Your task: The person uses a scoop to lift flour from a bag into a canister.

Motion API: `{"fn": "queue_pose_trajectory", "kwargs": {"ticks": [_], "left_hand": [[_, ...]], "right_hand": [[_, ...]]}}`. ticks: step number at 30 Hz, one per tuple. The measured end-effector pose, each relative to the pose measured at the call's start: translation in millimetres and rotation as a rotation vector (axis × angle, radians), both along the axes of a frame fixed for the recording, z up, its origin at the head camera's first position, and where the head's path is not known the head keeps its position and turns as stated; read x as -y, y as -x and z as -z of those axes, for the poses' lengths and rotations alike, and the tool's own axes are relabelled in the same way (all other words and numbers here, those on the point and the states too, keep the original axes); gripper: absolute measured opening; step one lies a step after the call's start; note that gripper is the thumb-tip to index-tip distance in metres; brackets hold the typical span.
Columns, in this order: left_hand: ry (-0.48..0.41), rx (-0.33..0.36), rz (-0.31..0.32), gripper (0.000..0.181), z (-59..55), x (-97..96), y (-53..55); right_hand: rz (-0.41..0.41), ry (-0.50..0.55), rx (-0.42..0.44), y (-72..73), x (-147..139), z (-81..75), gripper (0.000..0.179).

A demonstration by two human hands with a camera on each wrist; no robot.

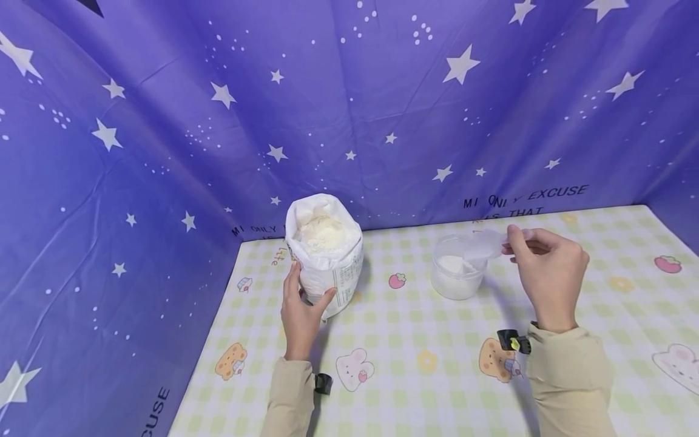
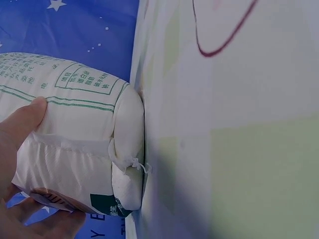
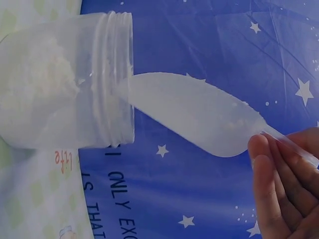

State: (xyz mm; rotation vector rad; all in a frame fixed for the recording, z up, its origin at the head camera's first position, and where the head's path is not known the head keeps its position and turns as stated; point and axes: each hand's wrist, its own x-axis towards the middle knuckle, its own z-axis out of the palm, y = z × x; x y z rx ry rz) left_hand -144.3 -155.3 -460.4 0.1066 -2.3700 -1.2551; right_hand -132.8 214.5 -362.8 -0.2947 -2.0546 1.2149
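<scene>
Powder (image 1: 454, 265) already lies in the jar (image 1: 456, 289), below its threaded neck, so the transfer from the bag (image 1: 349, 274) looks partway done. There seems to be room for more, and the bag, open at the top, shows plenty left. The scoop (image 1: 485, 245) slopes down with its tip at the jar's mouth; it looks nearly bare, so this load has probably been tipped out.

The right hand (image 1: 553, 274) pinches the scoop's handle; the left hand (image 1: 302, 315) grips the bag's near side, thumb and fingers spread round it. The bag stands upright by the far left corner of the surface (image 1: 404, 321), the jar near the middle of the far edge, well apart from it. A starry curtain (image 1: 349, 109) rises close behind both. The bag's raised collar rings its powder, and the scoop covers part of the jar's mouth.
</scene>
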Motion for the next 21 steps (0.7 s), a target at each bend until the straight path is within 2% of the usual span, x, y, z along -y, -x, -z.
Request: {"fn": "queue_pose_trajectory", "kwargs": {"ticks": [8, 21], "left_hand": [[0.006, -0.002, 0.003, 0.091, -0.9, 0.8, -0.5], [0.016, 0.0, 0.0, 0.091, 0.3, 1.7, -1.1]], "right_hand": [[-0.073, 0.106, -0.07, 2.2, 9, -4.6, 0.029], [-0.149, 0.122, -0.113, 11.6, 31, -13.9, 0.028]]}}
